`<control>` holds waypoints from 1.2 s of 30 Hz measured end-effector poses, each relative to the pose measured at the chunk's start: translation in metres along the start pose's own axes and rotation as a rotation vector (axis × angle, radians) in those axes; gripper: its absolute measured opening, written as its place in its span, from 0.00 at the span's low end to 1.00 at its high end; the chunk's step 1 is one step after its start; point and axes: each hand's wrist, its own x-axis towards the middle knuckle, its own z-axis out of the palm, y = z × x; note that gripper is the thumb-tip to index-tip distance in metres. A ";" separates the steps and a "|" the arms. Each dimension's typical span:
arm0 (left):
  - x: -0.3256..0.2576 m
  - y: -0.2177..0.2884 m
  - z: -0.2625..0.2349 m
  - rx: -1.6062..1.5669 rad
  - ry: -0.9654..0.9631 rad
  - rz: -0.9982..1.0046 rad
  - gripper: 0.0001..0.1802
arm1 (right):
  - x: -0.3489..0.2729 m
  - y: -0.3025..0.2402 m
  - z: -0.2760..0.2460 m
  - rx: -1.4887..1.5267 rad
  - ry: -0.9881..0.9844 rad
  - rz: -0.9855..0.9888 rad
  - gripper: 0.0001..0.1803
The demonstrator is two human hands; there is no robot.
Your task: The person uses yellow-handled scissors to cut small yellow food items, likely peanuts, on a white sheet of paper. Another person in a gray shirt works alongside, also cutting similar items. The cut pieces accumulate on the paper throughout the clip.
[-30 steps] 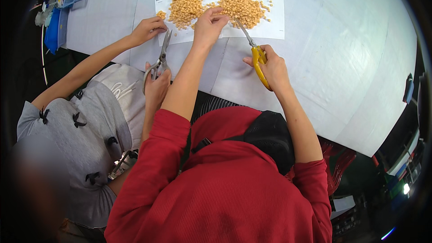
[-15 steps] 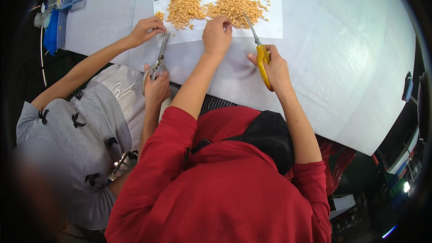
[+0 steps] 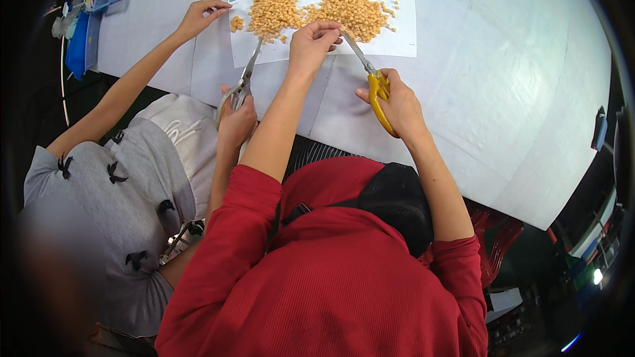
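In the upper middle of the frame, your left hand [image 3: 309,47] holds its fingertips close together at the blade tips of the scissors [image 3: 360,54], though whether they pinch anything is too small to tell. Right of centre, your right hand [image 3: 403,107] is curled around the yellow handles [image 3: 376,104]. The cubes [image 3: 354,13] lie heaped on the paper [image 3: 405,38] at the top centre, just above your left hand.

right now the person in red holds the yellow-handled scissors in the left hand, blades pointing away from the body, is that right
Not quite, the hand is wrong: the head view shows the yellow-handled scissors in the right hand, blades pointing away from the body.
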 end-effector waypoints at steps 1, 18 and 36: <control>0.000 0.001 0.001 -0.015 0.001 -0.012 0.11 | 0.000 0.000 0.000 0.002 -0.001 -0.002 0.38; 0.003 -0.014 0.028 0.284 0.172 0.128 0.11 | 0.011 0.017 -0.011 0.041 0.062 0.082 0.38; -0.004 -0.022 0.026 -0.208 0.183 -0.158 0.08 | -0.009 0.009 -0.008 0.027 0.045 0.053 0.38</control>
